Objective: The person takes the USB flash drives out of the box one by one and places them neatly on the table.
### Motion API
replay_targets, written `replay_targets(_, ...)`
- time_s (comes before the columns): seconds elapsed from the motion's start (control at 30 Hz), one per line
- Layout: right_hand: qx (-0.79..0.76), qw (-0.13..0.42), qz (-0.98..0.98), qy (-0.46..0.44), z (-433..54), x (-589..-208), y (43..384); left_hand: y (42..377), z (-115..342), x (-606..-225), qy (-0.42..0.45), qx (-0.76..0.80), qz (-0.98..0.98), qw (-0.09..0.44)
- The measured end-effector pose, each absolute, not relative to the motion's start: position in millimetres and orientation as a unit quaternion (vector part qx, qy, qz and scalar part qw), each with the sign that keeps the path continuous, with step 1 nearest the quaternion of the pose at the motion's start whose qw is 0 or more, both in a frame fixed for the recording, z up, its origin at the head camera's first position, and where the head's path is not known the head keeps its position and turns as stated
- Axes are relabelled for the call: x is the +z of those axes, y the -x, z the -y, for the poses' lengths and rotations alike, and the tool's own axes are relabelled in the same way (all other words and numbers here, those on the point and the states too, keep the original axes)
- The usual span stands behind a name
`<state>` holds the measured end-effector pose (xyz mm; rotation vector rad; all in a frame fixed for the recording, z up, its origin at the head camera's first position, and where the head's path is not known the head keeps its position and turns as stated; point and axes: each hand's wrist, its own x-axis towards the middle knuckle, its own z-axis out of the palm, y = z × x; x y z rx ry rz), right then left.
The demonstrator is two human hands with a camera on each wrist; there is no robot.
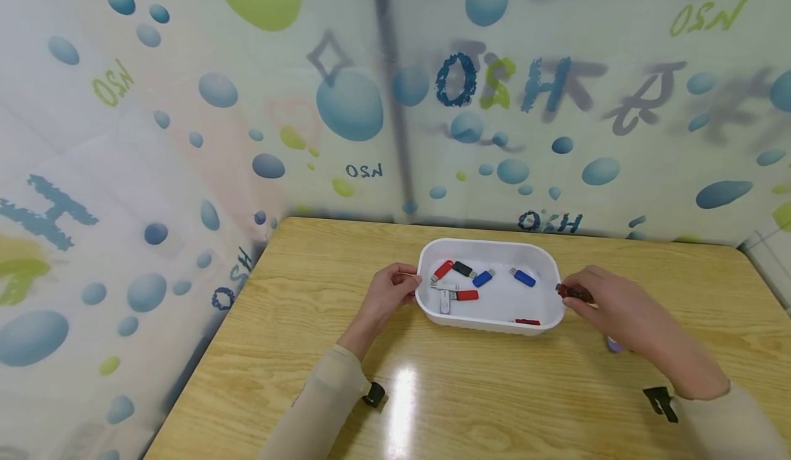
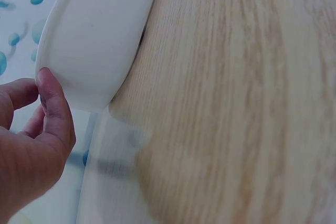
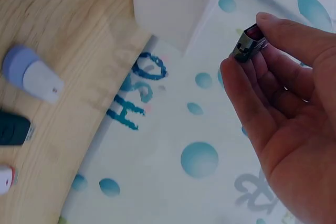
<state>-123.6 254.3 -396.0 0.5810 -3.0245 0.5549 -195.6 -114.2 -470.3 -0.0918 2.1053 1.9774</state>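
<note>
A white plastic tub stands on the table with several USB flash drives inside, among them a black one, a blue one and a red one. At the tub's left end, my left hand pinches the rim, with a fingertip against the wall. My right hand holds a dark flash drive between thumb and fingers, close to the tub's right rim. The drive's metal plug points out past the fingertips, while most of its body is hidden by the hand.
On the wooden table, right of the tub, lie a purple-and-white flash drive, a dark green one and a red-and-white one. A patterned curtain hangs behind the table's far edge.
</note>
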Motion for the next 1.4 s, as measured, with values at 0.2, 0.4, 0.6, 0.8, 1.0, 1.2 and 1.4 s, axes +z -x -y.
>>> replay_targets(0.2, 0.165, 0.006, 0.974, -0.152, -279.2, -395.0, 114.6, 194.5, 114.4, -469.2, 0.033, 0.678, -0.724, 0.125)
replay_targets(0.4, 0.16, 0.031, 0.978, -0.13, -308.5, -400.0, 104.9, 194.9, 114.6, -469.6, 0.035, 0.678, -0.724, 0.124)
replay_targets(0.6, 0.156, 0.006, 0.983, -0.094, -333.4, -405.6, 99.6, 195.3, 114.9, -470.1, 0.039, 0.676, -0.726, 0.126)
replay_targets(0.8, 0.139, 0.008, 0.988, -0.07, -353.3, -412.8, 96.1, 194.5, 115.0, -470.1, 0.035, 0.68, -0.722, 0.123)
replay_targets(1.0, 0.131, 0.026, 0.99, -0.047, -366.3, -421.6, 92.8, 193.9, 115.4, -470.4, 0.035, 0.678, -0.724, 0.122)
replay_targets(1.2, 0.129, 0.043, 0.99, -0.021, -375.0, -431.2, 89.2, 193.8, 116.4, -471.8, 0.034, 0.679, -0.723, 0.123)
replay_targets(1.4, 0.138, 0.059, 0.989, -0.008, -381.6, -436.0, 87.1, 193.6, 116.9, -471.8, 0.028, 0.683, -0.72, 0.122)
